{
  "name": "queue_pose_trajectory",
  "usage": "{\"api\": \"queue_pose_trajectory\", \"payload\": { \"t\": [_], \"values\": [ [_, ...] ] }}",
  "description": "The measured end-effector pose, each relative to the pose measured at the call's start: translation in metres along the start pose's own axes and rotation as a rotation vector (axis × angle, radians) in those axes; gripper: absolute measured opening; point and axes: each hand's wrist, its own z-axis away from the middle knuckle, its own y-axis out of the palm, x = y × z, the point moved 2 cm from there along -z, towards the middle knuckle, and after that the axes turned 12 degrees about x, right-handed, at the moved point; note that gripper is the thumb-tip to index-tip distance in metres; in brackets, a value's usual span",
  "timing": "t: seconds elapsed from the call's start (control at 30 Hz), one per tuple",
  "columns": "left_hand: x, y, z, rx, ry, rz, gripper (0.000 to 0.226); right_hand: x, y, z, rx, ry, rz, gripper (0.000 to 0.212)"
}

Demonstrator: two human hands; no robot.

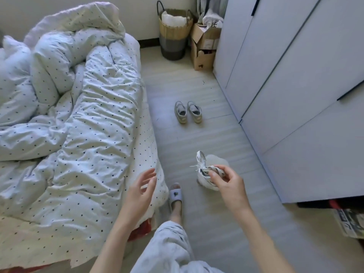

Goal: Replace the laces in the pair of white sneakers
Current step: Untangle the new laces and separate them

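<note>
Nearby, grey shoes (187,112) beside bed (82,119).

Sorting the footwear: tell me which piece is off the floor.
The white sneaker gripped in the right hand, by the wardrobe. The grey pair and the slipper are on the floor.

Bed (137,56) along left side of floor (197,134); rumpled white quilt with small dark dots (78,115) piled on it. Tall white wardrobe with dark handles (295,75) along right side of floor. At far end of floor, against the wall: woven straw basket with dark base (174,34), with brown cardboard boxes (203,48) just right of it, beside wardrobe's far corner. Pair of grey-white sneakers (188,112) side by side mid-floor, between bed and wardrobe. Nearer: right hand (226,181) holds bundle of white laces (206,170) above floor; left hand (140,191) over bed's near corner. Slippered foot (175,196) on floor between the hands.
</note>
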Motion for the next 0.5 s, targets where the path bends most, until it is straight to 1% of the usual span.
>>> {"api": "queue_pose_trajectory", "payload": {
  "t": [0.17,0.3,0.4,0.5],
  "values": [
    [-0.040,-0.025,-0.118,0.020,0.075,-0.005,0.025,0.043,-0.004,-0.105,-0.044,-0.033,0.013,0.014],
    [-0.079,-0.043,-0.195,0.041,0.126,-0.040,0.026,0.081,-0.007,-0.173,-0.028,-0.049,0.014,0.014],
    [-0.097,-0.049,-0.238,0.071,0.122,-0.076,0.030,0.096,-0.010,-0.214,-0.038,-0.038,-0.005,0.012],
    [-0.107,-0.047,-0.271,0.099,0.092,-0.091,0.028,0.103,-0.013,-0.249,-0.038,-0.020,-0.021,0.013]
  ]
}}
